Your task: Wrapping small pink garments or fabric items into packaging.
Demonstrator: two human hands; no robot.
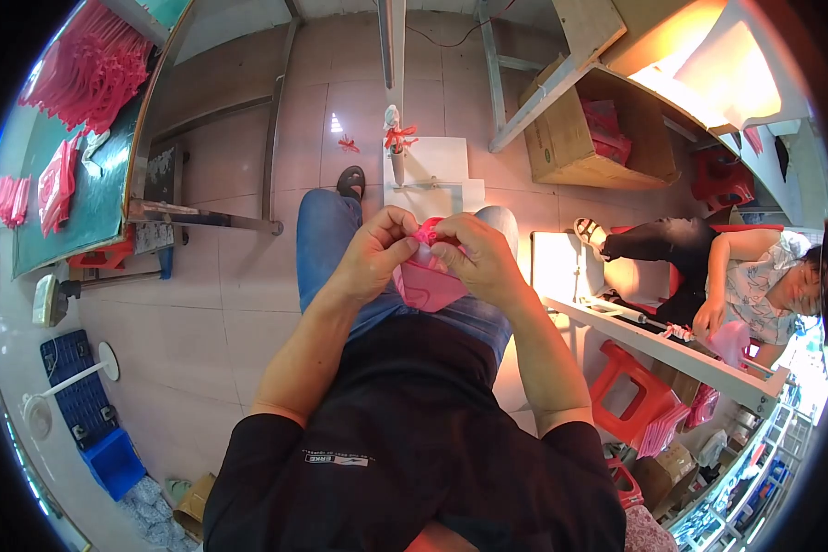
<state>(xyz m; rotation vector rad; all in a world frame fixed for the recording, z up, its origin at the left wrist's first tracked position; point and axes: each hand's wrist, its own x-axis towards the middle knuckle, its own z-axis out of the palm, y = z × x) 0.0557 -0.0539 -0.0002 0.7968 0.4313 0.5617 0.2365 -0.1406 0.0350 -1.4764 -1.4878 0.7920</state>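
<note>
Over my lap, a pink, thin-looking pouch hangs below my hands, its bunched bright-pink top standing up between my fingers. My left hand pinches this top from the left with thumb and forefinger. From the right, my right hand pinches it too, its thumb close to the left one. The fingers partly cover the bunched part, so its exact form is hidden. Just beyond my hands stands a short post with red ribbon strips tied around its upper part.
A green-topped table at the left bears pink bundles. A cardboard box with pink goods stands at the far right. Beside me at the right, a co-worker sits behind a metal frame. Red stools stand near it.
</note>
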